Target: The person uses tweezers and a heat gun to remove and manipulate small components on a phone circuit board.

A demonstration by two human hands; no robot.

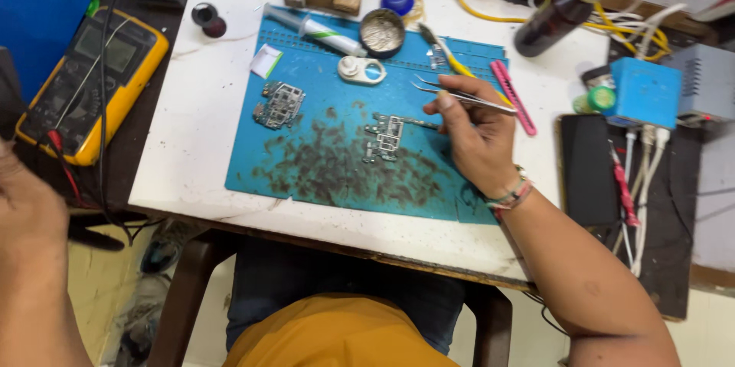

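- The right hand (478, 137) pinches a pair of tweezers (459, 95) between thumb and fingers; their long axis runs left, tips pointing away from the palm.
- A small circuit board (385, 137) lies on the blue mat (321, 176), just left of the right hand and below the tips, not touching them.
- The left hand (27, 210) is well apart at the left edge, blurred; I cannot tell its fingers' state.
- A second board (279, 104), a white ring (361, 70) and a syringe (314, 29) lie further left and up; nothing stands between tips and board.

Bright, even overhead light, soft short shadows, mild glare on the white table (207, 107), left hand (27, 206) blurred near the left edge, slight wide-angle bending at edges
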